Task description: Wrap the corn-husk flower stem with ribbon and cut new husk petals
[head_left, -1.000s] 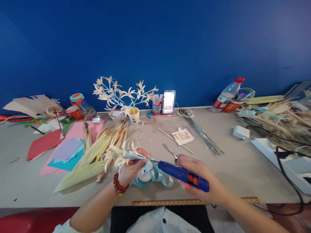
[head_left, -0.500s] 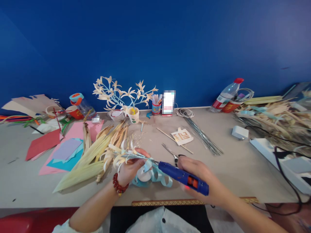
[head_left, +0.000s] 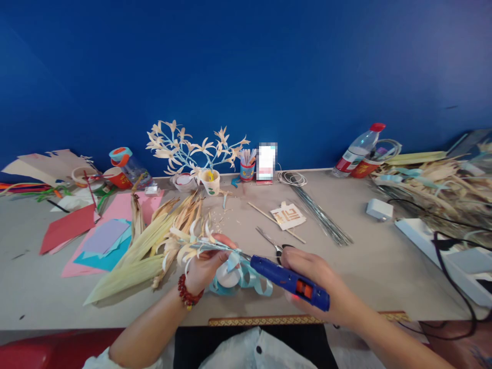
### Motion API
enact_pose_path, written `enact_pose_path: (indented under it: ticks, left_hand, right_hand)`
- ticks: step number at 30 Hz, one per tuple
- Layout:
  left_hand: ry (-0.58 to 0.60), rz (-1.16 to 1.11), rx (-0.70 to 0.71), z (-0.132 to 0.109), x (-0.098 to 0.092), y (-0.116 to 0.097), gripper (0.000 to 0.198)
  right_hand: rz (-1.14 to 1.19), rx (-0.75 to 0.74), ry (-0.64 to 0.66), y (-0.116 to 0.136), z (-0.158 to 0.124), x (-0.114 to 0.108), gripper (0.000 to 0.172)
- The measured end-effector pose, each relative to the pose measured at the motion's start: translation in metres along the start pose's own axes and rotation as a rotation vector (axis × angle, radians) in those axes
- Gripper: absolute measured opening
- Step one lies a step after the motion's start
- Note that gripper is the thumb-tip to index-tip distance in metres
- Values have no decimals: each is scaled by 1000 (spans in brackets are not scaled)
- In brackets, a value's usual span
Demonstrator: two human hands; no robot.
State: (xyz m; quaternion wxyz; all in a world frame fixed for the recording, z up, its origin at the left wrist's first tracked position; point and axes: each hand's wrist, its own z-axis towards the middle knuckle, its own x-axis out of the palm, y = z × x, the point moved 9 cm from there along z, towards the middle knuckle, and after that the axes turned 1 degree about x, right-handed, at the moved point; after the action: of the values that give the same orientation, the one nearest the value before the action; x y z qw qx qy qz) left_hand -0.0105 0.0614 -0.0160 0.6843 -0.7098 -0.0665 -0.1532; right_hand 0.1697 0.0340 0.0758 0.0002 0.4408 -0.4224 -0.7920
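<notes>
My left hand [head_left: 209, 266] pinches the stem of a cream husk flower sprig [head_left: 188, 245], held just above the table near its front edge. My right hand [head_left: 315, 279] is wrapped round a blue glue gun [head_left: 289, 282] with an orange trigger, its nozzle pointing left and touching the sprig's stem beside my left fingers. Under both hands lies a roll of light blue ribbon [head_left: 238, 277] with loose curls. A bead bracelet sits on my left wrist.
Dried corn husks [head_left: 149, 246] and coloured paper sheets [head_left: 103, 236] lie to the left. Scissors [head_left: 271, 241], a wooden stick, a bundle of wires [head_left: 323, 218] and a white adapter [head_left: 380, 209] lie behind my hands. A finished husk-flower branch in a cup [head_left: 210, 182] stands by the blue wall. Cables and husks crowd the right.
Almost nothing has moved; both hands with the sprig and glue gun have shifted very slightly, the nozzle staying at the stem.
</notes>
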Motion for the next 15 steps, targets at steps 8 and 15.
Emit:
enact_pose_path:
  ticks: [8,15]
  left_hand:
    - [15,-39,13,0,2,-1,22]
    - [18,-57,16,-1,2,-2,22]
  right_hand:
    - [1,-9,-2,0,0,0,20]
    - [-33,-10,-14,0,0,-1,21]
